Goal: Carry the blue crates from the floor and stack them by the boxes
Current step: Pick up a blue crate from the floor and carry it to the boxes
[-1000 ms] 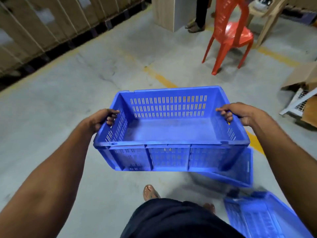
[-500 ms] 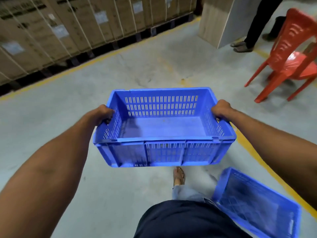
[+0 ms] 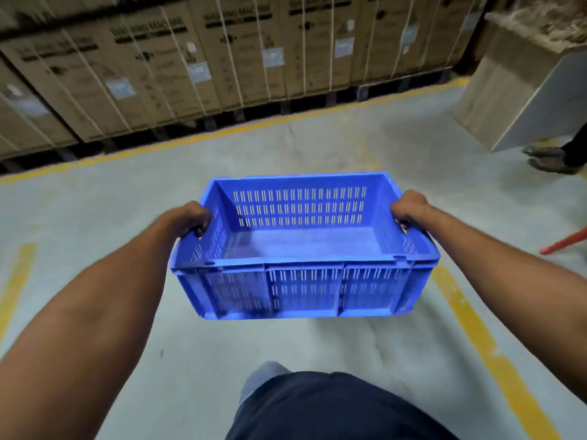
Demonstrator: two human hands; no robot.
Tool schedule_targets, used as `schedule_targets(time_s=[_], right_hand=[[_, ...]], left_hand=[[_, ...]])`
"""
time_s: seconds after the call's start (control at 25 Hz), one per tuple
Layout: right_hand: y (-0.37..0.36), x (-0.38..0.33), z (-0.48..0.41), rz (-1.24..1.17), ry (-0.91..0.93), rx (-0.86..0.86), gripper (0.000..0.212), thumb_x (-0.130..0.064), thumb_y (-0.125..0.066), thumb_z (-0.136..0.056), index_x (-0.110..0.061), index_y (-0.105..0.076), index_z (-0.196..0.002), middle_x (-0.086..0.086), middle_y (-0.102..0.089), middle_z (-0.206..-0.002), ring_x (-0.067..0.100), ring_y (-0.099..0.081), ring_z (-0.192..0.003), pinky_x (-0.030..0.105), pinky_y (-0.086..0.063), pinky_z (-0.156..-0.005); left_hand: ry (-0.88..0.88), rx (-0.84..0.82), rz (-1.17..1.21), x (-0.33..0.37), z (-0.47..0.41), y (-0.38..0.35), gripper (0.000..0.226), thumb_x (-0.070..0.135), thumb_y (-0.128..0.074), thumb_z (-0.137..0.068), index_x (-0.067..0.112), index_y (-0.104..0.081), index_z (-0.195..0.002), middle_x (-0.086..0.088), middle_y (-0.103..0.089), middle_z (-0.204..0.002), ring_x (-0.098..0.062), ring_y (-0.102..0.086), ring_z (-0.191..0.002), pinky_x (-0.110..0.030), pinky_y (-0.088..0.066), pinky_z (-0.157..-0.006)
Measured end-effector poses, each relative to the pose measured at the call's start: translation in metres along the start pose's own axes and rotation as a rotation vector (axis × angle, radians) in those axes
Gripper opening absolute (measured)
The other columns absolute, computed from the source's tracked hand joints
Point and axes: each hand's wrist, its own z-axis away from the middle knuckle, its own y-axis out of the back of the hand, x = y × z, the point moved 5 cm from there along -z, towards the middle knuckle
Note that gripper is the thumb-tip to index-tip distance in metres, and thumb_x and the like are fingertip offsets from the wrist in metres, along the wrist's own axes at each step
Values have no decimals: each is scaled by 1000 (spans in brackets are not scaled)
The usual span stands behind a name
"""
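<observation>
Two bare hands carry one blue crate clear of the concrete floor, in front of the person's body. The left hand is clamped on the rim of the crate's left short wall, fingers curled over the edge; the right hand is clamped on the rim of the right short wall in the same manner. The crate is upright, roughly level and empty, with slotted walls and a solid base. Ahead, a row of strapped cardboard boxes stands on dark pallets behind a yellow floor line. The crate is well apart from the boxes. At far right, another person's shoes stand beside a pale panel.
</observation>
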Motion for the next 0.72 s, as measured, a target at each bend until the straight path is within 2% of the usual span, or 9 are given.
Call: schedule_targets(time_s=[0.04,0.12,0.16,0.24,0.32,0.4,0.56,0.72], right_hand=[[4,-16,-16,-70,26,65,17,-4,-54,-79,4,-67,-74,7,-56,-36,32,-63,-62,29,-47,-58],[8,-49,-47,-197,68,166,24,-12,-54,-85,5,-66,-95,24,-71,-78,39,-68,-82,36,-49,-69],[6,-66,-61,-226,87,213,28,-17,-54,-89,5,-64,-101,29,-70,-98,43,-67,-93,39,-50,-74],[1,-107,-91,-254,118,295,33,-23,-52,-94,5,-60,-109,33,-64,-114,46,-64,-103,44,-51,-80],[-2,-149,-120,-280,148,386,34,-26,-50,-97,4,-56,-112,34,-63,-113,49,-62,-103,47,-51,-80],[-7,-195,-153,-303,144,458,34,-29,-48,-98,2,-53,-111,35,-64,-108,51,-62,-99,49,-50,-77],[-5,-284,-204,-335,148,496,33,-32,-47,-97,-1,-51,-108,35,-64,-102,51,-63,-93,49,-50,-73],[5,-361,-267,-318,127,465,35,-30,-49,-96,0,-53,-113,34,-64,-108,51,-63,-97,49,-51,-78]], left_hand=[[-52,90,46,8,-6,9,29,12,-50,-88,5,-47,-61,-10,-43,-43,-19,-39,-32,-23,-37,-46],[-117,254,78,21,-23,27,25,20,-52,-87,5,-49,-67,-13,-49,-51,-23,-46,-41,-29,-41,-49],[-140,335,90,23,-36,35,23,21,-51,-92,5,-50,-75,-14,-53,-58,-25,-50,-46,-30,-42,-49],[-191,470,121,29,-68,57,23,29,-49,-96,7,-52,-92,-16,-61,-78,-31,-59,-65,-35,-48,-59],[-241,548,196,33,-105,78,30,40,-48,-95,10,-54,-100,-19,-68,-93,-37,-66,-81,-43,-55,-73],[-249,611,254,40,-145,105,30,39,-49,-98,10,-55,-104,-21,-69,-100,-38,-67,-88,-45,-55,-78],[-238,650,300,65,-213,159,28,34,-47,-101,9,-55,-110,-21,-68,-107,-40,-65,-95,-41,-49,-79],[-192,631,249,94,-294,217,28,30,-47,-101,4,-55,-111,-25,-66,-109,-43,-64,-98,-42,-48,-81]])
